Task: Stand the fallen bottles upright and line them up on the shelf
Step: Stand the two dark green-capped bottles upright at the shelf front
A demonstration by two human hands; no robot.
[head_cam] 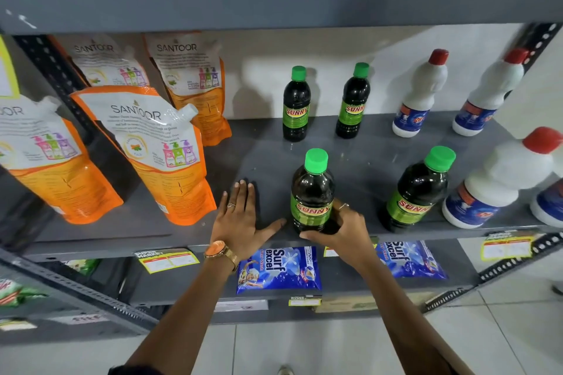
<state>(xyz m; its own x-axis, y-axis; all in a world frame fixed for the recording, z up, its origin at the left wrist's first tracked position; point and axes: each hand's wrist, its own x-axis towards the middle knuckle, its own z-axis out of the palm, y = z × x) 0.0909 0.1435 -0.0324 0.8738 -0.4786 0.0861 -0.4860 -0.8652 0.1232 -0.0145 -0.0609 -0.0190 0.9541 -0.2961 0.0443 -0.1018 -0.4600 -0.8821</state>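
Head view, grip: the right hand (341, 230) wraps the base of the front green-capped bottle (312, 192), thumb across the front just under the label, fingers curled behind; it is grasping the bottle, not pinching it.
Left hand: the left hand (240, 219) lies flat and released on the shelf (268, 161), palm down, thumb stretched toward the bottle's foot but apart from it.
Held bottle: upright, at the front edge of the shelf, roughly in the middle.
How it handles: dark liquid fills it nearly to the neck, so I judge it fairly heavy for its build, with stiff plastic walls that will not buckle under a firm hold. The glossy label may be a little slick.
Where to hold: low on the body, as now, suits sliding; for lifting, the waist at the label gives better control than the cap.
Same-brand bottles: a second one (416, 192) stands at the front to the right, and two more (296, 105) (353, 102) stand at the back.
White bottles: red-capped ones (419, 94) stand further right, at the back and front.
Pouches: orange refill pouches (152, 155) lean to the left, well apart from the bottles.
Progress: no bottle in sight lies fallen, so what remains looks like straightening the rows.
Risk: the front bottle sits close to the shelf lip; a careless nudge could tip it off.
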